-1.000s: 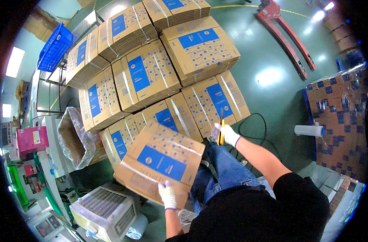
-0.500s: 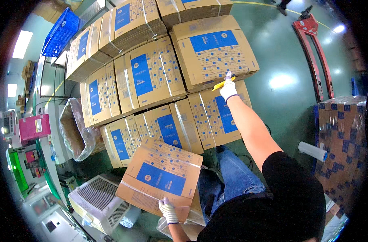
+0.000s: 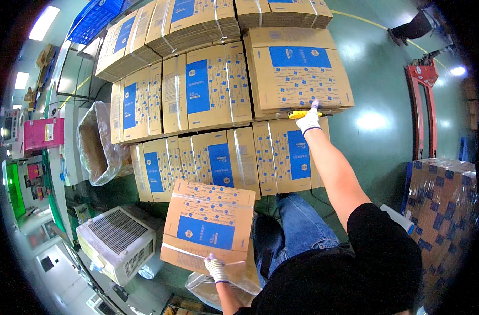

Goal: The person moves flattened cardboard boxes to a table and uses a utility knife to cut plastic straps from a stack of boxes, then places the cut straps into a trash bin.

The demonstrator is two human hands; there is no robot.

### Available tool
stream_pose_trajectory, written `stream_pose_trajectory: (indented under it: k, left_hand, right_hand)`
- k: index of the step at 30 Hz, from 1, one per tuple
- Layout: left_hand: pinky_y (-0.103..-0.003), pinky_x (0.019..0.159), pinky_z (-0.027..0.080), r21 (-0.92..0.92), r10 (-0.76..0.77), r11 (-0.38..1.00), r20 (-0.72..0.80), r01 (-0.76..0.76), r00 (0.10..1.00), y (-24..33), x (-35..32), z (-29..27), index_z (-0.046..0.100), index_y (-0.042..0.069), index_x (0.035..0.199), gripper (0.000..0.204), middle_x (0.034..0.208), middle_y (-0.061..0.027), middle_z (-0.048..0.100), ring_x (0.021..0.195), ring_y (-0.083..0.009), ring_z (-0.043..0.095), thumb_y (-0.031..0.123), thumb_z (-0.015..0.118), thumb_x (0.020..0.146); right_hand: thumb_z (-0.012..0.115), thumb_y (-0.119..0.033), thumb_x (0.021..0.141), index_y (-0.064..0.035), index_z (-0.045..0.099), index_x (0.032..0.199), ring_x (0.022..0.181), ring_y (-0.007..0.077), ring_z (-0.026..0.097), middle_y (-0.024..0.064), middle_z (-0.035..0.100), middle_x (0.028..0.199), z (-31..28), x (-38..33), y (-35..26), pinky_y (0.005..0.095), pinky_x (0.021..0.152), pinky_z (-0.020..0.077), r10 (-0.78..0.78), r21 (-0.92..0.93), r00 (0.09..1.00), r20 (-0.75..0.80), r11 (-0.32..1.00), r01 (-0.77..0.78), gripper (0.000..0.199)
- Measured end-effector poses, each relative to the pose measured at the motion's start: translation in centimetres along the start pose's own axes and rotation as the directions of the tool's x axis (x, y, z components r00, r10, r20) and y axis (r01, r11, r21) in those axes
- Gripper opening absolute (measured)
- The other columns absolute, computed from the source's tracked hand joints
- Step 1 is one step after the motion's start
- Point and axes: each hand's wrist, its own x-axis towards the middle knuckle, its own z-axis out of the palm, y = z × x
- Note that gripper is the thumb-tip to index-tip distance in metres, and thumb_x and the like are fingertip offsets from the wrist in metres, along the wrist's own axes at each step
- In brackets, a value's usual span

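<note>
Left hand [image 3: 215, 266], gloved: fingers clamped on near edge of flat cardboard bundle [image 3: 209, 223], tilted by the knees. Right hand [image 3: 309, 121], gloved: fingers closed round yellow knife [image 3: 298, 114], at edge of box stack [image 3: 297, 71]. Around: bagged bin [image 3: 97, 142] left, white unit [image 3: 116, 242] lower left, red pallet jack [image 3: 424, 113] right, wrapped pallet [image 3: 441, 202] far right.

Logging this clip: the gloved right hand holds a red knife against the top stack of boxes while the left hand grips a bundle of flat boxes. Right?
Not quite: the knife is yellow, not red, as the head view shows. The rest stands: the gloved right hand holds it against the top stack of boxes, and the left hand grips the bundle of flat boxes.
</note>
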Motion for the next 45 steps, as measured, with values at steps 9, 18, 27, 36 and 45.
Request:
stream_pose_trajectory:
  k: [9,18,27,36,45]
  left_hand:
    - [-0.027,0.035,0.026,-0.322,-0.048,0.945,0.047,0.061,0.998,-1.5,-0.8,1.2,0.037,0.013,0.065,0.025,0.048,0.0046,0.030,0.038,-0.0091,0.029,0.024,0.050,0.083]
    - [-0.027,0.031,0.023,-0.383,-0.058,0.921,0.040,0.069,0.998,-2.6,-0.8,1.2,0.035,0.014,0.063,0.027,0.043,0.0033,0.028,0.032,-0.0097,0.025,0.022,0.050,0.083]
    - [-0.028,0.030,0.024,-0.340,-0.063,0.937,0.056,0.079,0.996,-2.0,-0.8,1.3,0.036,0.011,0.064,0.026,0.042,0.0028,0.028,0.032,-0.0104,0.028,0.023,0.049,0.083]
    - [-0.030,0.030,0.029,-0.296,-0.109,0.950,-0.011,0.101,0.994,-1.1,-2.0,2.0,0.039,0.009,0.068,0.024,0.044,0.0008,0.032,0.032,-0.0119,0.030,0.025,0.050,0.083]
    - [-0.029,0.033,0.031,-0.412,-0.141,0.898,0.060,0.153,0.988,-0.6,-2.6,2.1,0.037,0.012,0.072,0.022,0.045,0.0020,0.029,0.033,-0.0115,0.028,0.025,0.051,0.083]
  right_hand:
    - [0.065,-0.056,0.064,-0.0149,0.043,0.104,0.073,0.0234,0.050,0.0073,0.052,0.087,0.2,-1.0,-1.5,0.0411,0.065,0.0450,0.063,-0.135,0.997,-0.047,0.989,-0.069,0.061]
    - [0.064,-0.058,0.064,-0.0113,0.042,0.103,0.070,0.0253,0.052,0.0087,0.052,0.082,0.1,2.5,-1.6,0.0431,0.061,0.0445,-0.009,-0.210,0.983,-0.184,0.977,-0.030,0.065]
    - [0.063,-0.067,0.056,-0.0134,0.046,0.099,0.074,0.0197,0.047,0.0049,0.052,0.085,-0.8,0.5,-1.1,0.0371,0.067,0.0427,-0.036,0.007,0.997,0.071,0.999,0.036,0.071]
    - [0.060,-0.064,0.063,-0.0152,0.045,0.091,0.063,0.0219,0.049,0.0046,0.052,0.072,0.3,4.2,-1.1,0.0428,0.062,0.0443,0.008,-0.167,0.985,-0.175,0.985,-0.038,0.058]
    - [0.062,-0.058,0.064,-0.0173,0.052,0.093,0.061,0.0197,0.048,0.0031,0.054,0.075,-0.5,1.4,-0.9,0.0388,0.061,0.0417,-0.052,0.018,0.992,-0.117,0.998,0.054,0.051]
